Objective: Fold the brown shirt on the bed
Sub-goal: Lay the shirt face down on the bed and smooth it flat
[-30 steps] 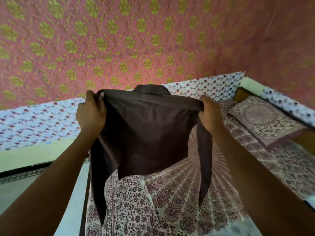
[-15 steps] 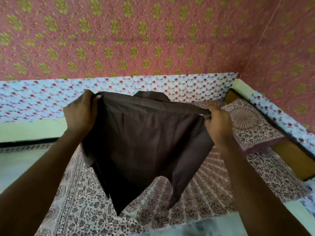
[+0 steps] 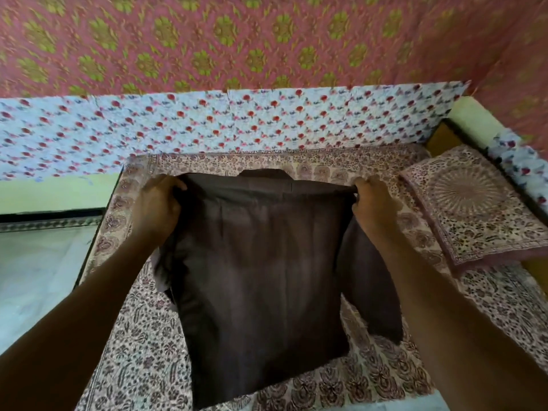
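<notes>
The brown shirt (image 3: 261,277) lies spread back-up on the bed (image 3: 142,360), which has a white sheet printed with maroon flowers. Its collar points to the far edge, and its hem reaches toward me. My left hand (image 3: 157,209) grips the shirt's left shoulder. My right hand (image 3: 373,206) grips the right shoulder. One sleeve sticks out under my right forearm; the other is bunched beneath my left wrist.
A pillow (image 3: 474,206) in the same print lies at the right, close to my right hand. A pale floral cloth (image 3: 237,123) lines the wall behind the bed, under pink-and-green wallpaper. The bed's left edge drops to a light floor (image 3: 38,277).
The shirt was held up in the air by its shoulders; both hands have lowered it forward and laid it flat on the bed. My view has tilted down.
</notes>
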